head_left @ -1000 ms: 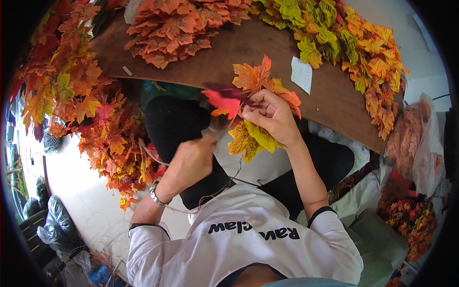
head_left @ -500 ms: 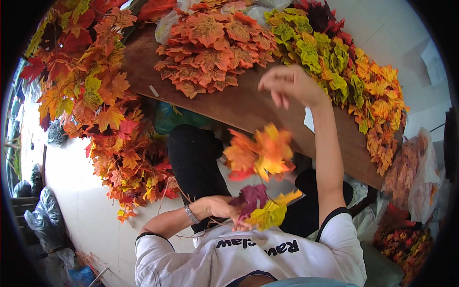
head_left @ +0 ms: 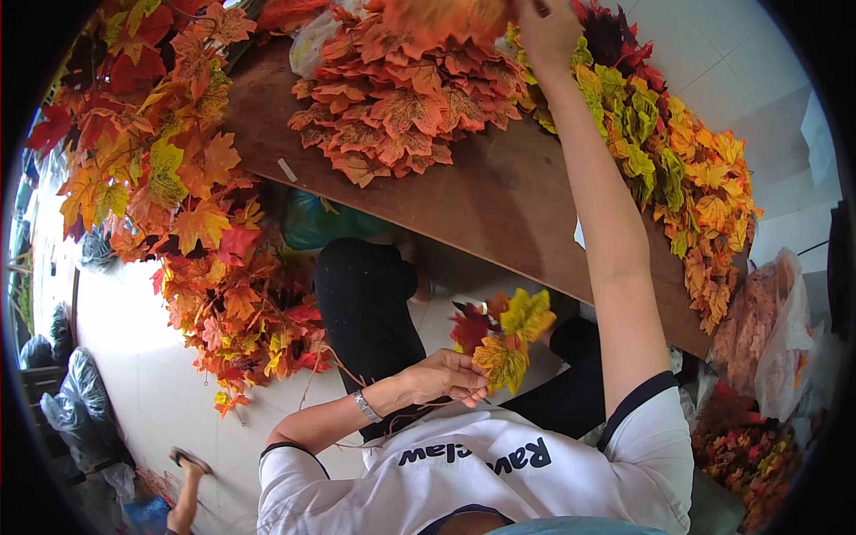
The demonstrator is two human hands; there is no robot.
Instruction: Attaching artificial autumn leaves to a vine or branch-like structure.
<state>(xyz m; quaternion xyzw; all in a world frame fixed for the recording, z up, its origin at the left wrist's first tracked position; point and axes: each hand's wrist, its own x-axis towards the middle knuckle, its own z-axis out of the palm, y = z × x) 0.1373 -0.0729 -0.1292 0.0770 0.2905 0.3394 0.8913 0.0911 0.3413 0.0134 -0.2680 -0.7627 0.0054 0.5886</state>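
My left hand, with a metal band on its wrist, is closed in front of my shirt. It pinches the stem of an artificial maple leaf garland with yellow, orange and dark red leaves. A thin brown stem trails back past my wrist. My right hand reaches to the far edge of the view, its fingertips partly cut off. Against those fingers is a motion-blurred orange artificial leaf, apparently in their grip. Below it lies a thick stack of orange-red artificial leaves.
Green-yellow leaves and orange leaves line the right end of the brown board. Finished-looking leaf strands hang at left. A clear bag stands at right. Another person's foot shows at lower left.
My right hand has moved up and away to the far leaf stacks, where an orange leaf has shifted. The garland in my left hand has dropped lower and turned. Another person's foot has appeared.
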